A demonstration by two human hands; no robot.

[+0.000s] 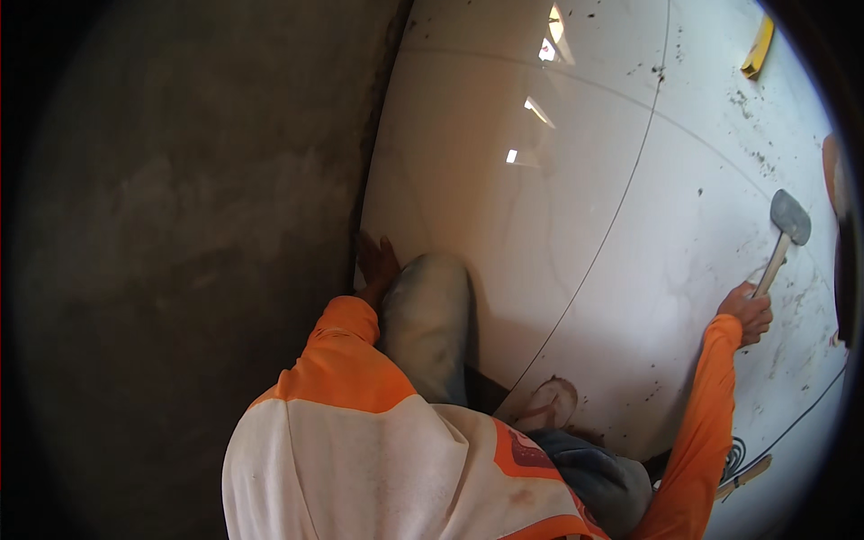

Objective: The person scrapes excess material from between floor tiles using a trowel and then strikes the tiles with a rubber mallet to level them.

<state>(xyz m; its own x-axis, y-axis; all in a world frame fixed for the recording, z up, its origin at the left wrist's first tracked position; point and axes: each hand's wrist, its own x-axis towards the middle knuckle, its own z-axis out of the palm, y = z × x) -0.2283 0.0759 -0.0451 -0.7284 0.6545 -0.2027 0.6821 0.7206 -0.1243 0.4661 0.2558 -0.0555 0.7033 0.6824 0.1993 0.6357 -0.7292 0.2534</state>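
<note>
One mallet (788,222) far right, over white tiles (540,225), handle (773,265) clasped in right grip (747,315). Handle's long axis runs from that grip forward, leaning slightly outward, dark head (791,216) at far end; whether head touches tile, can't tell from here. Right grip clearly nearer; left grip (378,261) well across, beside wall (198,225), spread, nothing seen held. Knee (427,310) just beside left grip. Yellow bar (760,47) farther forward of mallet; coiled cable (735,461) behind right grip.
</note>
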